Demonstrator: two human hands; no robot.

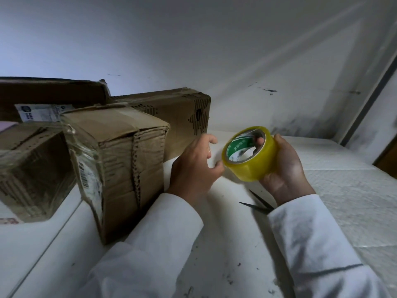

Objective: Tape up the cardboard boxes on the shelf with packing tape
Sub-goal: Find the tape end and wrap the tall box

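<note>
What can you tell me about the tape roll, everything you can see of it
The tape roll is a wide ring of glossy yellowish clear tape on a core with a green and white printed liner. It is held up above the white shelf, tilted so its hole faces the camera. The right hand grips it, fingers through the core, while the left hand touches its left edge with a fingertip.

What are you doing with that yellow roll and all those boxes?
A person in white sleeves is getting ready to tape boxes. The right hand grips a roll of yellow packing tape, and the left hand touches its edge, probably feeling for the loose end. Black scissors lie on the white shelf. The nearest cardboard box stands beside the hands.
</note>
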